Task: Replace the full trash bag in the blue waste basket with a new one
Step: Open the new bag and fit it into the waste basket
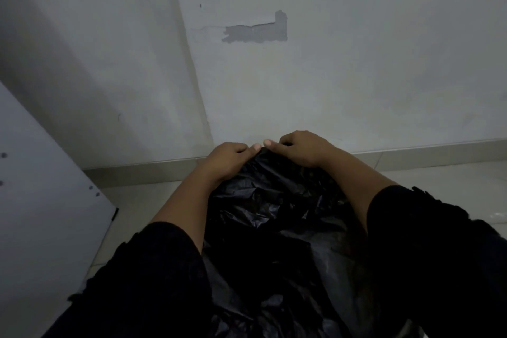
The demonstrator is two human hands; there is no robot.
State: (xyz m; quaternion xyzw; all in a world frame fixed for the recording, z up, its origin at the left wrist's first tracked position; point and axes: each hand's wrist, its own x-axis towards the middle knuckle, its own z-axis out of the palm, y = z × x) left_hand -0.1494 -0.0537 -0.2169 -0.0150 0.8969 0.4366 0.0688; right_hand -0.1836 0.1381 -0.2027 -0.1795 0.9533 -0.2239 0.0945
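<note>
Crumpled black plastic trash bag (274, 228) spreads between both black-sleeved forearms, basket hidden. At its far edge left hand (227, 159) and right hand (299, 148) pinch the film, thumbs nearly touching. Risk: thin plastic tears or slips if pulled unevenly.

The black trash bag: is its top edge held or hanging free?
Held: the left hand and right hand pinch the black trash bag at its top edge.

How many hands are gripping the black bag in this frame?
2. The left hand and the right hand pinch the far edge of the black bag, thumbs almost meeting, near the wall.
</note>
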